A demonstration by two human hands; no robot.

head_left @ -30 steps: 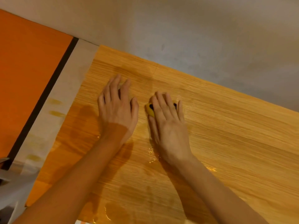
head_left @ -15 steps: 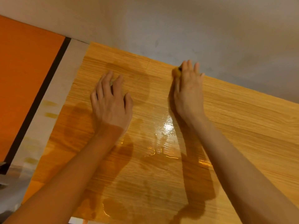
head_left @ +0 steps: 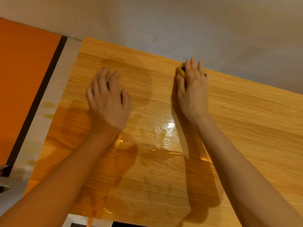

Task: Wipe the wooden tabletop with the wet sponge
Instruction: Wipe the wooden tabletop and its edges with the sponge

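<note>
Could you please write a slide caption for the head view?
Right hand presses sponge at wet tabletop's far edge; left hand rests flat.

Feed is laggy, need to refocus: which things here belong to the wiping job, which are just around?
In the job: right hand, yellow sponge, wooden tabletop, left hand.
Just around: orange panel, grey wall.
</note>
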